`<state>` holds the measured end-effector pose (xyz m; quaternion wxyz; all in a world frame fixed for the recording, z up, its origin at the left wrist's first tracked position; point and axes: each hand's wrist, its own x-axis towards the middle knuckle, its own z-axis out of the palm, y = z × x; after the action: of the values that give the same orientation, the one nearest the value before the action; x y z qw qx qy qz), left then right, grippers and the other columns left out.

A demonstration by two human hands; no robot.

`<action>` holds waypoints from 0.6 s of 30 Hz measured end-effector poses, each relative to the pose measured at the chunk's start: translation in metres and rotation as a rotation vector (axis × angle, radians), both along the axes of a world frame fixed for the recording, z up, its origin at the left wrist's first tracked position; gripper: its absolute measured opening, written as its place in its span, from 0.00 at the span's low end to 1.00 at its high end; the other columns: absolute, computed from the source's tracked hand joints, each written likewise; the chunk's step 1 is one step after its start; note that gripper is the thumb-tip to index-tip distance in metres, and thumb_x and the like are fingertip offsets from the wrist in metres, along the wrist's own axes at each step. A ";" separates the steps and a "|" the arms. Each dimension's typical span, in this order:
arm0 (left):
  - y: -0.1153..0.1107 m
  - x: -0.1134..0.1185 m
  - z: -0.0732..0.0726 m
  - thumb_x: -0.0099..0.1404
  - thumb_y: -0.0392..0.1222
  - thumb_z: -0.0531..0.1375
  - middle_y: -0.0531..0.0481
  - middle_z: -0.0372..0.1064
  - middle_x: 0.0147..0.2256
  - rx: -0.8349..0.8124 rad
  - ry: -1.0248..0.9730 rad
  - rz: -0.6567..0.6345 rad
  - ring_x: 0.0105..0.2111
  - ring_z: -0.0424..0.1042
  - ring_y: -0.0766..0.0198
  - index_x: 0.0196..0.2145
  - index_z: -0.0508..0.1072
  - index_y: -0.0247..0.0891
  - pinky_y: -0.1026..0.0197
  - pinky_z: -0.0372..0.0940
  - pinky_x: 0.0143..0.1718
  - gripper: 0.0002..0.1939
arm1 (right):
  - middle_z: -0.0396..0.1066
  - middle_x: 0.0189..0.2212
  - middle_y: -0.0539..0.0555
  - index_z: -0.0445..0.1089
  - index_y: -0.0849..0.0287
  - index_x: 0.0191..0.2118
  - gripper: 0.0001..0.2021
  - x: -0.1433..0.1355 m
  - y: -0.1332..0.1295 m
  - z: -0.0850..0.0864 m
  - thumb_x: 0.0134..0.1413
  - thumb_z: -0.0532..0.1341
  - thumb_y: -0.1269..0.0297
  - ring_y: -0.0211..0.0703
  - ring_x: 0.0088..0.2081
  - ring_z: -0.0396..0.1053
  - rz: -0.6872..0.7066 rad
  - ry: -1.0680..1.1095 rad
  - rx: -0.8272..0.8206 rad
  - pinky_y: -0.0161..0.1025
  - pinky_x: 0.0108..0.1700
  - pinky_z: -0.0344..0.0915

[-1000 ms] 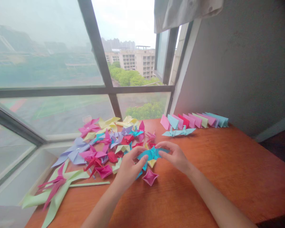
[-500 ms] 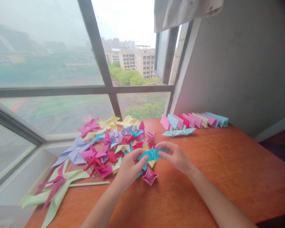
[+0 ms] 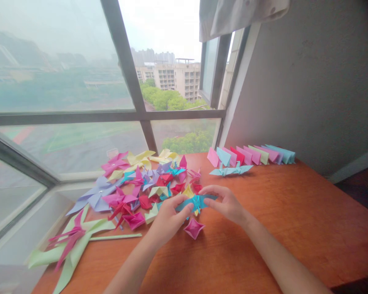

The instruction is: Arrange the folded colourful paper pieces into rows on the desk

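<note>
A blue paper crane (image 3: 197, 201) is stretched between my two hands, just above the table. My left hand (image 3: 171, 212) pinches one wing between thumb and fingers. On the opposite wing, my right hand (image 3: 225, 203) has its thumb and fingers closed. Just below the crane, a pink folded paper piece (image 3: 194, 228) with a pointed, star-like outline lies on the wood. A yellow folded paper (image 3: 188, 191) shows partly behind the crane. Left of my hands spreads a heap of folded paper pieces, among them a magenta one (image 3: 134, 220).
A row of folded paper pieces (image 3: 254, 156) stands at the back right of the wooden table (image 3: 279, 212), with light-blue cranes (image 3: 231, 169) before it. A green pinwheel (image 3: 73, 245) on a stick lies front left. Windows (image 3: 61, 61) border the table's far and left sides.
The blue crane has dropped slightly between my hands, and its middle has shifted a little. Both hands keep hold of its wings. Everything else on the table stays put.
</note>
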<state>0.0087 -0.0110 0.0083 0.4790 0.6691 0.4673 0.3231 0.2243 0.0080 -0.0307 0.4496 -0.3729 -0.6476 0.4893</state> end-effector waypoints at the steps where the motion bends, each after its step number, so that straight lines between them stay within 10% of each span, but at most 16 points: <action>1: 0.000 0.000 0.001 0.65 0.49 0.58 0.51 0.70 0.28 -0.015 -0.016 -0.014 0.28 0.66 0.64 0.32 0.74 0.34 0.66 0.59 0.29 0.14 | 0.75 0.40 0.53 0.75 0.55 0.43 0.11 0.000 0.000 0.000 0.53 0.66 0.61 0.43 0.42 0.71 -0.003 0.007 -0.003 0.39 0.44 0.68; 18: 0.000 -0.003 0.003 0.61 0.53 0.63 0.50 0.68 0.26 -0.269 -0.304 -0.101 0.26 0.64 0.67 0.31 0.73 0.32 0.66 0.57 0.28 0.18 | 0.71 0.26 0.49 0.74 0.58 0.35 0.12 0.005 0.011 -0.003 0.47 0.70 0.56 0.34 0.25 0.62 -0.197 0.277 -0.190 0.33 0.28 0.59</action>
<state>0.0052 -0.0107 0.0112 0.6445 0.5654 0.3944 0.3307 0.2291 0.0195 -0.0336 0.5430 -0.4040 -0.4909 0.5486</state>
